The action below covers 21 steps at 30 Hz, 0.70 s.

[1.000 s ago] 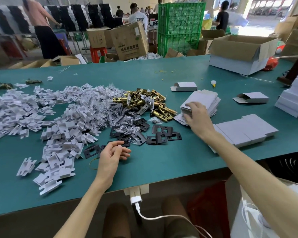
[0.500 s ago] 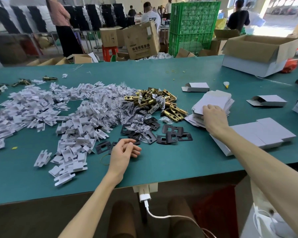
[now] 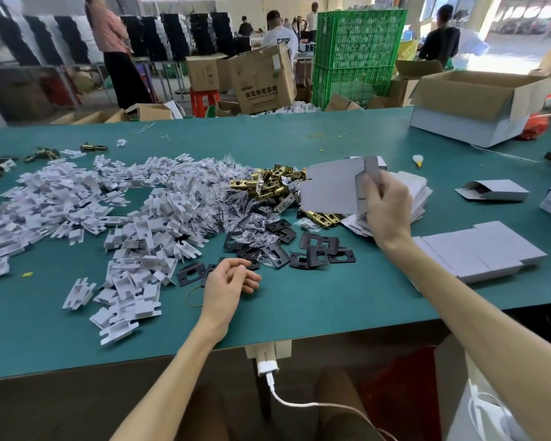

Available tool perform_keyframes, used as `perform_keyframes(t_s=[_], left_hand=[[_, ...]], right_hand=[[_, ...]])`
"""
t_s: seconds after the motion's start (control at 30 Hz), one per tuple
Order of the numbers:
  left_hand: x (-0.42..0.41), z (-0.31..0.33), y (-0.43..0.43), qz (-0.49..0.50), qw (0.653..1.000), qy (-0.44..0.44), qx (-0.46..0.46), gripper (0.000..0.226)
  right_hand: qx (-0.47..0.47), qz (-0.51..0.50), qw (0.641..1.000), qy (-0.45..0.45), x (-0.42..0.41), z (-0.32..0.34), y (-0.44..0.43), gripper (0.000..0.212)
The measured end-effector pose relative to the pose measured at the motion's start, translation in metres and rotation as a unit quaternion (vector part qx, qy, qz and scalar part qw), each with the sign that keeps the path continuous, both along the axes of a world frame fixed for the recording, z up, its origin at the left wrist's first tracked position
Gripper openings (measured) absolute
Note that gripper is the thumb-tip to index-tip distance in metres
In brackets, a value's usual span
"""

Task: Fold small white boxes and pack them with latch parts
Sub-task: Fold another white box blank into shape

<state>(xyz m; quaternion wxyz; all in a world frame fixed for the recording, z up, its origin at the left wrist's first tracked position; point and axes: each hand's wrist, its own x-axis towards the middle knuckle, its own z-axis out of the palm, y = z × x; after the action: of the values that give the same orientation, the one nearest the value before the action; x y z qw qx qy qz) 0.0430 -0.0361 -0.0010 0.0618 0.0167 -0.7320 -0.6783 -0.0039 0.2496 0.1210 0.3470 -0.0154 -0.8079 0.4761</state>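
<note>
Pinches flat white box blank (image 3: 328, 189) in right hand (image 3: 387, 208), above the table (image 3: 299, 313), long axis nine-to-three. Rests left hand (image 3: 226, 281) loosely curled, empty, seven o'clock of the blank, farther away.

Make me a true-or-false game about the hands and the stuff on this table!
1. The right hand holds a flat white box blank. True.
2. The left hand holds scissors. False: it rests on the green table, holding nothing.
3. Black latch plates lie on the table near the left hand. True.
4. The plastic crate behind the table is red. False: it is green.
</note>
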Motion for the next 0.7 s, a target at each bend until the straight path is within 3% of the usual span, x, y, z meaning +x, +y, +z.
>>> perform_keyframes(t_s=[0.1,0.2,0.37,0.7], left_hand=[[0.001,0.001,0.000,-0.008,1.000,0.007,0.006,0.017],[0.001,0.002,0.001,-0.020,1.000,0.016,0.008,0.018],[0.002,0.003,0.000,-0.006,0.999,0.017,0.034,0.021],[0.003,0.001,0.003,-0.024,0.998,0.052,-0.025,0.016]], right_hand=[[-0.202,0.059,0.973,-0.097,0.010,-0.026,-0.020,0.028],[-0.311,0.095,0.931,-0.167,0.026,-0.064,-0.042,0.016],[-0.303,0.161,0.921,-0.185,0.048,-0.110,-0.070,0.023],[-0.285,0.210,0.917,-0.184,0.044,-0.118,-0.065,0.040]])
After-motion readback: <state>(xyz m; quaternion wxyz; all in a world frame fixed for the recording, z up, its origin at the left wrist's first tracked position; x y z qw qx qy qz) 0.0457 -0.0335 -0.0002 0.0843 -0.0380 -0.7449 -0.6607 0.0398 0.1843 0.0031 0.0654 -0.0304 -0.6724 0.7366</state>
